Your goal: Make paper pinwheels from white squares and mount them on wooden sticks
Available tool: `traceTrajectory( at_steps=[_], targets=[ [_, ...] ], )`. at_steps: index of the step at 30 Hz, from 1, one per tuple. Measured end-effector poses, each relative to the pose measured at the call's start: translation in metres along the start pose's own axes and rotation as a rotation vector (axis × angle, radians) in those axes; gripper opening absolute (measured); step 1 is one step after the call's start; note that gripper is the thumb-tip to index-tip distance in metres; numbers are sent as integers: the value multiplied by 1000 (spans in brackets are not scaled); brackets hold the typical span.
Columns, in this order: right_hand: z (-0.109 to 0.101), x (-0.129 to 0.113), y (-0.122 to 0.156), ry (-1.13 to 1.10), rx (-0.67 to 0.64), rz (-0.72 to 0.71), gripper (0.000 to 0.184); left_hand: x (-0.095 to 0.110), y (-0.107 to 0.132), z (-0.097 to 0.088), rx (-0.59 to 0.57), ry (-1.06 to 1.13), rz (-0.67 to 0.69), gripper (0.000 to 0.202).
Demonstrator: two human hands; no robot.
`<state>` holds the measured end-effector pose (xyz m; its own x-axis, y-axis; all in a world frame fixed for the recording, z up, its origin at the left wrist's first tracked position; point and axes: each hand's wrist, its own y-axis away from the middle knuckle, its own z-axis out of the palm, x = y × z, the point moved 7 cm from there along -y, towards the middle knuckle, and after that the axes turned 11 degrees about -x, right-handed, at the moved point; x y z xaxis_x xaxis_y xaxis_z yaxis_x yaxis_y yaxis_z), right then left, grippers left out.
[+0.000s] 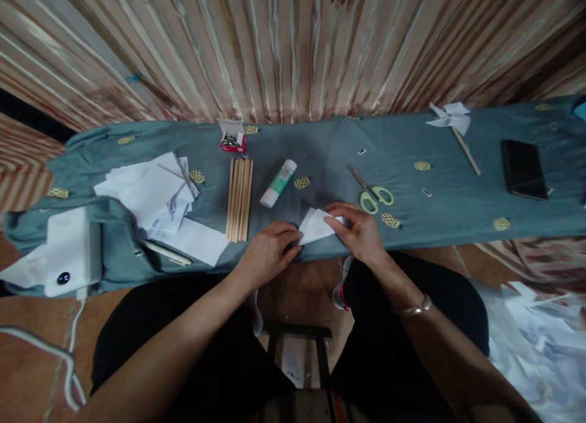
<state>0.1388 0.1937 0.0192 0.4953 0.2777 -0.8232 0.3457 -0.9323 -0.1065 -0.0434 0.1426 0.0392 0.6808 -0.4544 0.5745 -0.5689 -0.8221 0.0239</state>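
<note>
A small folded piece of white paper (315, 225) is held near the front edge of the cloth-covered table. My left hand (271, 252) pinches its left corner between thumb and fingers. On the paper's right side, my right hand (361, 232) grips it, thumb on top and fingers partly behind. Just beyond the right hand lie scissors (376, 197) with light green handles, their blades slightly apart. A glue stick (278, 184) with a green label rests past the left hand, beside a row of several wooden sticks (238, 200).
Behind the sticks stands an open red box (233, 142) of small metal pins. White paper sheets (141, 191), a pen (165, 252) and a white corded device (68, 252) are at left. A paper pinwheel (451, 118) on a stick and a dark phone (524, 168) lie at right.
</note>
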Motion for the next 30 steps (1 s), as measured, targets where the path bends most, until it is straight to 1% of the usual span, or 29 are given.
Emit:
traceTrajectory(
  at_steps=[3, 11, 15, 21, 23, 26, 30],
  targets=[
    [1, -1, 1, 28, 25, 0, 10, 1, 1, 0, 1, -10, -3, 15],
    [1, -6, 1, 80, 19, 6, 13, 6, -1, -2, 6, -42, -10, 12],
    [0, -6, 1, 82, 23, 11, 14, 7, -3, -3, 30, -62, -8, 14],
    [-2, -9, 2, 67, 29, 2, 12, 5, -8, -1, 50, -15, -12, 13],
    [-4, -12, 3, 54, 24, -15, 11, 6, -10, -1, 49, 17, -5, 10],
    [-11, -16, 7, 33, -9, -32, 14, 8, -11, -3, 60, 28, 22, 10],
    [-18, -16, 15, 41, -121, -22, 31, 7, -8, -13, 142, -34, 77, 17]
  ],
)
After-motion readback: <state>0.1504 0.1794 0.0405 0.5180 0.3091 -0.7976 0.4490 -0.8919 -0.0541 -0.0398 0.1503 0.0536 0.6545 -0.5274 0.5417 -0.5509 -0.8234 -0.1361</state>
